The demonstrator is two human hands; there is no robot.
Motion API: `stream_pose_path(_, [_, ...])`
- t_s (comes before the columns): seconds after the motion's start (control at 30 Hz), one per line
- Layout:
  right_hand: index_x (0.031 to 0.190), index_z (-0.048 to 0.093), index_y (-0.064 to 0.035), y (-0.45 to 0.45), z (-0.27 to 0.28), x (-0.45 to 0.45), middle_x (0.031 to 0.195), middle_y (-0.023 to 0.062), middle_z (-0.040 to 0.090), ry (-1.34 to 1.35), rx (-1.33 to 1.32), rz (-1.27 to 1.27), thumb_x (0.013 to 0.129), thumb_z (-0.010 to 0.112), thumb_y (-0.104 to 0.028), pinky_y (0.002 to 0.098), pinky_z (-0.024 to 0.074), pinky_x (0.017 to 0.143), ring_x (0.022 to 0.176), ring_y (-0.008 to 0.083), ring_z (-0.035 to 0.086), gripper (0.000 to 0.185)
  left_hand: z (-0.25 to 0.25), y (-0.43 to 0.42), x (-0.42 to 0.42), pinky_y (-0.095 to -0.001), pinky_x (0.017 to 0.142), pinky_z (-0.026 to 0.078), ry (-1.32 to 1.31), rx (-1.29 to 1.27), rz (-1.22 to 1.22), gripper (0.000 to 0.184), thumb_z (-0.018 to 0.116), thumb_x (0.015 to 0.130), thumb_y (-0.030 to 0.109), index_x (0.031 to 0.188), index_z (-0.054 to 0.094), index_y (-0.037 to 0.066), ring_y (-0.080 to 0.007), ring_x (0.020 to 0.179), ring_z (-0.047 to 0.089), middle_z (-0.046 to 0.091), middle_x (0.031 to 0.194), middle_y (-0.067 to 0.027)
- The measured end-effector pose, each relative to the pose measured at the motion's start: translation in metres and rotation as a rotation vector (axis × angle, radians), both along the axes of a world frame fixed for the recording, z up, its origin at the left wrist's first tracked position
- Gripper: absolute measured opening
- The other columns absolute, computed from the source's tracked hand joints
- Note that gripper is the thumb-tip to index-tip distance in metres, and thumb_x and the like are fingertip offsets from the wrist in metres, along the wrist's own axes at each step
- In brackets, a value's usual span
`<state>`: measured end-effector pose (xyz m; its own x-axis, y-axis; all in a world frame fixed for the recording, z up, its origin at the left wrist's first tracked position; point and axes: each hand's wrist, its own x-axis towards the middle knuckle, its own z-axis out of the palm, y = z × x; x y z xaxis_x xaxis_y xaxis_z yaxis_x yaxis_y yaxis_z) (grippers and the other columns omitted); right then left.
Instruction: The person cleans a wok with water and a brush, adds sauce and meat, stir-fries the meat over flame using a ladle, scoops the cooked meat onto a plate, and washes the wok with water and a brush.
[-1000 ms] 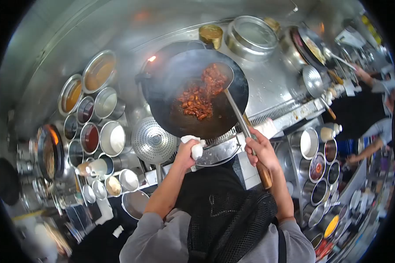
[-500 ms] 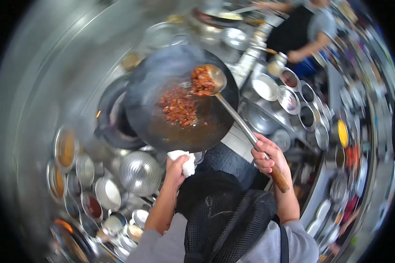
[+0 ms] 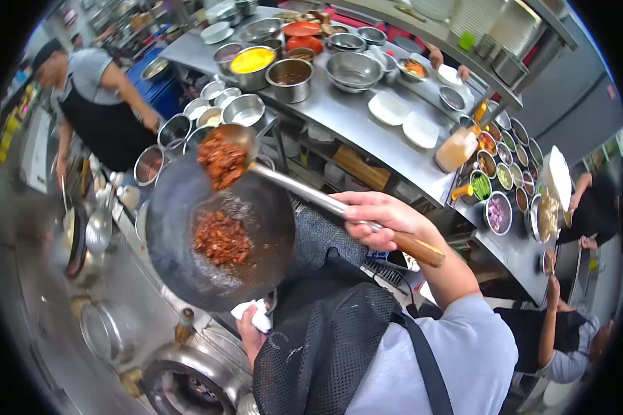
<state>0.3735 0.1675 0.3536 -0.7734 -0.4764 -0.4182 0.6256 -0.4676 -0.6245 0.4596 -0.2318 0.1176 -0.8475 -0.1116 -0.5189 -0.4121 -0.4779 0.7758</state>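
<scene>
My right hand (image 3: 384,218) is wrapped round the wooden-ended handle of a long ladle (image 3: 294,185). Its bowl is heaped with glossy dark red-brown chunks of food (image 3: 221,160) and sits over the far side of a black wok (image 3: 169,256). More of the same food (image 3: 221,238) lies in the wok's bottom, in bubbling liquid. Low in the view, my left hand (image 3: 250,337) grips the wok's near edge through a folded white cloth (image 3: 258,318); the handle beneath is hidden. The wok is held up, away from the stove burner (image 3: 190,387).
A steel counter (image 3: 394,155) ahead carries metal bowls, a pot of yellow liquid (image 3: 252,60) and white plates (image 3: 420,129). Several ingredient pots stand at right, beside a squeeze bottle (image 3: 456,149). One co-worker (image 3: 111,104) works at left, others at right. A strainer basket (image 3: 104,328) lies on the stove.
I have turned right, so the counter is now ahead and the burner lies low at left. The wok and loaded ladle have swung with me, both hands keeping their hold.
</scene>
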Motion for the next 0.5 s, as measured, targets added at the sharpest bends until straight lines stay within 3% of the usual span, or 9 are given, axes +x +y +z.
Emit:
stream_pose_path(0.07, [0.156,0.04,-0.0088,0.038,0.008,0.017,0.072,0.0001,0.046,-0.025,0.01,-0.196,0.107,0.054,-0.014,0.0184,0.0346,0.033,0.043,0.0016,0.04,0.051,0.017,0.033,-0.026,-0.0389,0.075,0.059,-0.081,0.032,-0.071,0.026,0.064,0.087,0.007,0.109,0.063,-0.007,-0.029,0.081,0.073,0.072,0.095,-0.0191])
stream_pose_path(0.27, [0.149,0.047,-0.0137,0.122,-0.01,0.02,0.072,0.0026,0.05,-0.056,0.133,-0.659,0.105,0.058,-0.016,0.0213,0.0358,0.033,0.042,0.005,0.041,0.045,-0.012,0.106,-0.098,-0.0401,0.073,0.06,-0.123,0.203,-0.229,0.022,0.062,0.088,0.004,0.108,0.062,-0.007,-0.0313,0.081,0.073,0.071,0.094,-0.0193])
stream_pose_path(0.37, [0.15,0.041,-0.0148,0.152,-0.041,-0.01,0.073,0.0014,0.051,-0.061,0.426,-0.768,0.104,0.061,-0.021,0.0255,0.0412,0.037,0.046,0.0064,0.044,0.05,-0.001,0.135,-0.115,-0.0398,0.074,0.061,-0.178,0.219,-0.271,0.024,0.061,0.087,0.002,0.11,0.062,-0.007,-0.032,0.081,0.073,0.071,0.095,-0.0197])
stream_pose_path(0.5, [0.161,0.028,-0.0107,0.173,-0.13,-0.051,0.071,0.0017,0.053,-0.055,0.764,-0.856,0.106,0.056,-0.022,0.0299,0.0465,0.04,0.047,0.0111,0.05,0.063,0.01,0.149,-0.13,-0.04,0.073,0.061,-0.176,0.183,-0.313,0.029,0.061,0.085,0.001,0.112,0.061,-0.008,-0.0318,0.081,0.072,0.07,0.098,-0.0204])
